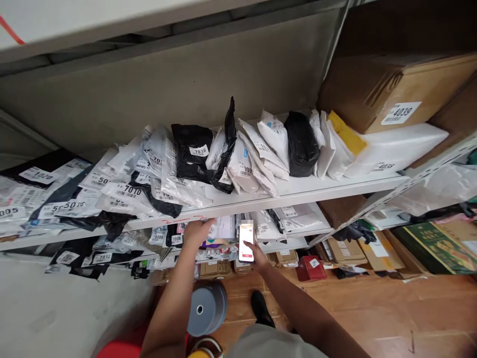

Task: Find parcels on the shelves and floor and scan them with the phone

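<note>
My right hand (pixel 258 256) holds a smartphone (pixel 246 243) upright in front of the lower shelf, its thumb over the lit screen. The screen shows a mostly white page with a red bar at the bottom. My left hand (pixel 197 232) is just below the front edge of the upper shelf (pixel 268 201). Its thumb lies at the edge of a white parcel (pixel 224 226), and the other fingers are mostly hidden. Beside that hand are labelled parcels, one marked 7008 (pixel 176 239). Right of the phone lies a white parcel marked 7002 (pixel 264 228).
Above, a row of plastic mailing bags leans together, including a black bag marked 7038 (pixel 194 149). A large carton marked 4039 (pixel 400 112) sits at the right. Below are a red box (pixel 311 268), a grey-blue round stool (pixel 206 308) and a wooden-looking floor (pixel 316 303).
</note>
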Motion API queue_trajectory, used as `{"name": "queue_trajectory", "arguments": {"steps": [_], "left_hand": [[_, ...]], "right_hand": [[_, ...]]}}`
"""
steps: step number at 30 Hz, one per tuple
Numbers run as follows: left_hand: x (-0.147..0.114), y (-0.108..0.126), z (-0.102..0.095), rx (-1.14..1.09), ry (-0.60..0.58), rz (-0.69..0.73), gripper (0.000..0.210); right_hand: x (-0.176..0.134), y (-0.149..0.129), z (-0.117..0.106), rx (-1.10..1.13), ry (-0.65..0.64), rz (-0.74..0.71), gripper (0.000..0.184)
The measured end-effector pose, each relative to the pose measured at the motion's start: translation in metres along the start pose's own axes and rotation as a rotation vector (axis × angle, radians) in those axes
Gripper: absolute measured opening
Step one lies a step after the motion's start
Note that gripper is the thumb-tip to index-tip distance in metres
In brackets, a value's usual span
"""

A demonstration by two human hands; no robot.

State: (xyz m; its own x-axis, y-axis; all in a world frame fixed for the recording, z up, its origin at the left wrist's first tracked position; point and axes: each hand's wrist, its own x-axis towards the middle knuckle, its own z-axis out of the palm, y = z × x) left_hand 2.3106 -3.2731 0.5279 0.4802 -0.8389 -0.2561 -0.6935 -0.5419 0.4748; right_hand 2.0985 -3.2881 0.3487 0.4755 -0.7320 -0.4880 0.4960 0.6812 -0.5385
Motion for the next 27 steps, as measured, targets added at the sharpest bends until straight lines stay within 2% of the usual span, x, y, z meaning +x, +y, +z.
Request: {"name": "queue_trajectory", "arguments": {"steps": [1,3,5,7,9,12,16,19,22,24,27], "left_hand": [[-0.022,-0.015,-0.005,-0.029,0.059,-0.058,0.058],[-0.073,-0.045,-0.004,-0.340,0.198,-0.175,0.062],[-0.128,-0.072,0.009,-0.666,0.261,-0.295,0.057],[-0.180,-0.090,0.030,-0.984,0.238,-0.439,0.052],[-0.225,-0.098,0.054,-1.203,0.223,-0.578,0.041],[-0.271,-0.092,0.088,-1.362,0.242,-0.661,0.034],[-0.298,-0.065,0.126,-1.379,0.182,-0.559,0.044],[-0.300,-0.040,0.143,-1.313,0.093,-0.379,0.048],[-0.293,-0.015,0.146,-1.222,-0.029,-0.296,0.053],[-0.287,0.002,0.143,-1.177,-0.187,-0.226,0.055],[-0.281,0.033,0.132,-1.016,-0.357,-0.087,0.055]], "right_hand": [[0.001,-0.001,0.002,-0.009,-0.007,0.006,0.067],[-0.001,-0.003,0.006,-0.029,-0.024,0.026,0.065],[-0.010,-0.007,0.005,-0.049,-0.049,0.055,0.063],[-0.028,-0.015,-0.004,-0.071,-0.075,0.090,0.061],[-0.055,-0.027,-0.021,-0.095,-0.093,0.119,0.062],[-0.106,-0.054,-0.064,-0.126,-0.090,0.128,0.066],[-0.178,-0.103,-0.128,-0.177,-0.028,0.111,0.066],[-0.231,-0.144,-0.159,-0.168,0.036,0.065,0.063],[-0.286,-0.178,-0.174,-0.142,0.064,0.057,0.065],[-0.323,-0.193,-0.182,-0.150,0.110,0.020,0.069],[-0.373,-0.209,-0.200,-0.173,0.161,-0.036,0.068]]}}
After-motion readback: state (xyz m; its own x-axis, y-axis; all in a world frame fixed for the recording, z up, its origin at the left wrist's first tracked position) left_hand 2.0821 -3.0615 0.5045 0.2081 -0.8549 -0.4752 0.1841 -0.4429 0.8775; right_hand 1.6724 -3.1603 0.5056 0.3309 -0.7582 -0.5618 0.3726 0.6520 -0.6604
